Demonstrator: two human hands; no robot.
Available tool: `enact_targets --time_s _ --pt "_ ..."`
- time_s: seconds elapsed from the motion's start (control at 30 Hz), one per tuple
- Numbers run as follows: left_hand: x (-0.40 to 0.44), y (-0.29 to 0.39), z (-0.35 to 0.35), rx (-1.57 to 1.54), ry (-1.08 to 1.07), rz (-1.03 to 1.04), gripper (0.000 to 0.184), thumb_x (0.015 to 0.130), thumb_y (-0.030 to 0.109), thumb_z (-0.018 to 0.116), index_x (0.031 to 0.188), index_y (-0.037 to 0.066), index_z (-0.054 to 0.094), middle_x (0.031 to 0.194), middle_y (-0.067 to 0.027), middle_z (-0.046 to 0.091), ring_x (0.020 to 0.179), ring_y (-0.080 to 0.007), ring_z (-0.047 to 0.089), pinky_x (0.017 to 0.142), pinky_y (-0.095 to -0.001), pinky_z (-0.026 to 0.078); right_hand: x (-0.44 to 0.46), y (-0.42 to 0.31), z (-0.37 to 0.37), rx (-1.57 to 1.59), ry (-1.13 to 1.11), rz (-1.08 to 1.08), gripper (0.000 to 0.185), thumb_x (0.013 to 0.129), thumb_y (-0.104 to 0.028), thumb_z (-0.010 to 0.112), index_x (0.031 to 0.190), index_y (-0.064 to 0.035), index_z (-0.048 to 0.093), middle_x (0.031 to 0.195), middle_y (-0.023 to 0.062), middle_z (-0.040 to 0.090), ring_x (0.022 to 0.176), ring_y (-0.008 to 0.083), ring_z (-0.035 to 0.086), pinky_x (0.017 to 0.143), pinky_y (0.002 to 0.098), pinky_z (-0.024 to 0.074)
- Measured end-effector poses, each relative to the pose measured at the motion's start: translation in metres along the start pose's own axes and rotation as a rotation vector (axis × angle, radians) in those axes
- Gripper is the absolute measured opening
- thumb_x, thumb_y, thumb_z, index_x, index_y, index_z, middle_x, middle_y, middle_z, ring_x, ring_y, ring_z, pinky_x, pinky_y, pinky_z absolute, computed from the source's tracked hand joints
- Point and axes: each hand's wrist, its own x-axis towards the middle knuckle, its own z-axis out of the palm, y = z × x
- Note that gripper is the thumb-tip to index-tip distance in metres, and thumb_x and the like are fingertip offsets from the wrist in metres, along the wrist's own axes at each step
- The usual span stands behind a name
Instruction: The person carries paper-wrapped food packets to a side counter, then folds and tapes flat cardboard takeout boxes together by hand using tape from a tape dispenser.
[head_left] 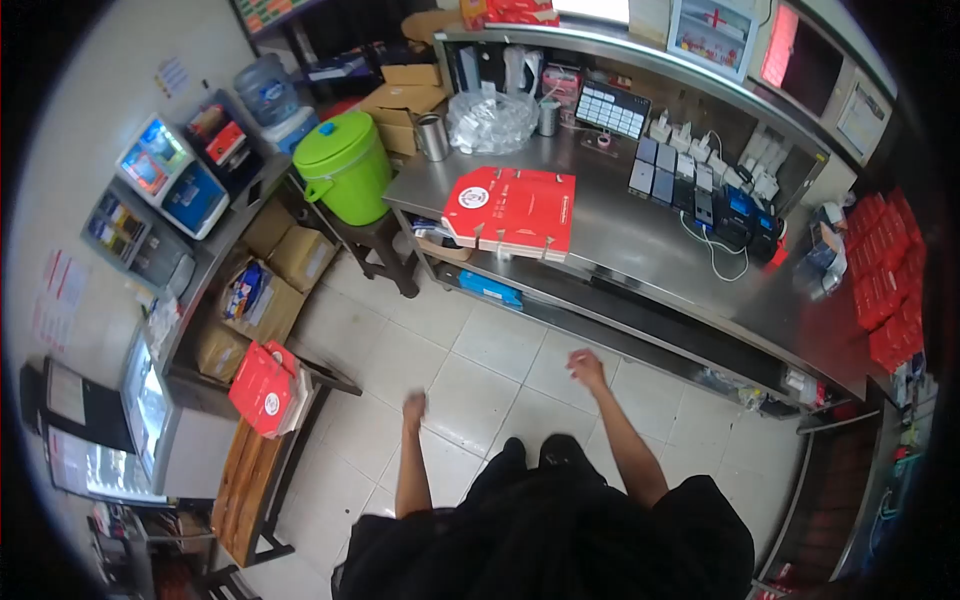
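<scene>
Both hands hang in the air over the tiled floor, away from any object. My left hand (pixel 415 408) is blurred, and its fingers cannot be made out. My right hand (pixel 584 368) has its fingers partly curled and apart, with nothing visible in it. Ahead of them, a stack of flat red cardboard boxes (pixel 512 212) lies on the steel counter (pixel 610 240), near its front edge. Another red stack (pixel 268 392) rests on the wooden bench (pixel 243 480) to the left.
A green lidded bucket (pixel 345 168) stands on a dark stool (pixel 383 245). The counter also bears a metal cup (pixel 433 137), a plastic bag (pixel 490 122), a tablet (pixel 612 109) and several phones (pixel 663 172). Red packets (pixel 885 270) hang at right; open cartons (pixel 262 300) sit at left.
</scene>
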Motion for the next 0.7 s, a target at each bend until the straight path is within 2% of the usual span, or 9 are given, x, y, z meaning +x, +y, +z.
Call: enact_targets --time_s 0.03,0.07,0.17,0.23,0.33,0.4,0.5,0.57,0.7 --pt "0.045 0.052 -0.002 -0.067 0.015 0.084 0.034 0.082 0.036 0.049 0.099 0.008 0.055 0.078 -0.0011 0.057 0.063 -0.0089 0.05 0.05 -0.0228 0.04 0.018 -0.016 -0.016 -0.004 0.047 0.025 0.009 0.076 -0.008 0.053 0.084 -0.0035 0.054 0.072 0.0079 0.059 0.058 0.0116 0.057 0.048 0.025 0.0494" --pt "0.077 0.116 -0.005 -0.041 0.002 0.175 0.034 0.082 0.036 0.048 0.1 0.007 0.055 0.079 -0.0012 0.057 0.065 -0.0095 0.049 0.051 -0.024 0.039 0.048 -0.006 -0.03 0.083 0.101 -0.1 0.018 0.08 -0.024 0.056 0.082 -0.0059 0.057 0.061 0.0049 0.059 0.052 0.0119 0.056 0.045 0.0254 0.0447" --pt "0.184 0.272 0.012 -0.002 0.104 0.381 0.034 0.083 0.037 0.046 0.088 0.005 0.057 0.073 -0.0015 0.056 0.061 -0.0093 0.048 0.052 -0.0249 0.038 0.124 -0.069 -0.063 -0.151 0.19 0.006 0.029 0.08 -0.032 0.055 0.081 -0.003 0.059 0.064 0.0058 0.059 0.052 0.0138 0.056 0.048 0.0284 0.0439" --pt "0.238 0.342 0.026 0.069 0.104 0.497 0.036 0.082 0.033 0.048 0.092 0.0 0.059 0.079 -0.0115 0.062 0.076 -0.0207 0.058 0.067 -0.0329 0.044 0.182 -0.108 -0.069 -0.104 0.229 0.023 0.034 0.08 -0.036 0.055 0.085 -0.0027 0.058 0.064 0.005 0.058 0.052 0.0132 0.054 0.046 0.0279 0.043" --pt "0.271 0.428 0.054 0.212 0.16 0.445 0.04 0.081 0.035 0.049 0.095 -0.001 0.058 0.088 -0.0169 0.061 0.084 -0.0261 0.059 0.068 -0.035 0.046 0.292 -0.116 -0.061 -0.236 0.269 -0.084 0.041 0.078 -0.041 0.057 0.091 -0.0023 0.056 0.061 0.0041 0.055 0.05 0.0129 0.051 0.041 0.0278 0.0417" --pt "0.303 0.447 0.076 0.229 0.189 0.376 0.043 0.081 0.036 0.049 0.098 -0.004 0.057 0.095 -0.0221 0.058 0.088 -0.0317 0.058 0.07 -0.0381 0.046 0.353 -0.128 -0.045 -0.378 0.268 0.057 0.054 0.074 -0.05 0.057 0.099 -0.0018 0.055 0.071 0.0097 0.058 0.061 0.0199 0.056 0.053 0.0328 0.0475" --pt "0.379 0.421 0.096 0.467 0.281 0.422 0.051 0.08 0.041 0.049 0.095 -0.008 0.055 0.098 -0.0287 0.053 0.083 -0.0398 0.057 0.065 -0.0418 0.048 0.384 -0.177 -0.024 -0.534 0.248 0.152 0.072 0.071 -0.056 0.054 0.111 0.0043 0.047 0.109 0.0243 0.05 0.099 0.0362 0.05 0.083 0.0391 0.0431" --pt "0.393 0.405 0.103 0.742 0.281 0.4 0.053 0.08 0.044 0.049 0.093 -0.008 0.056 0.092 -0.0269 0.055 0.079 -0.04 0.057 0.062 -0.0409 0.048 0.395 -0.193 -0.008 -0.543 0.212 0.186 0.075 0.07 -0.056 0.055 0.113 0.0039 0.044 0.113 0.0239 0.046 0.103 0.0355 0.047 0.084 0.0415 0.0422" --pt "0.361 0.408 0.099 0.608 0.266 0.372 0.056 0.08 0.048 0.046 0.092 -0.006 0.057 0.086 -0.023 0.057 0.076 -0.036 0.057 0.065 -0.0388 0.048 0.382 -0.213 0.019 -0.594 0.404 0.268 0.075 0.067 -0.055 0.059 0.113 0.0028 0.042 0.112 0.0216 0.044 0.105 0.0329 0.045 0.082 0.0446 0.0424"
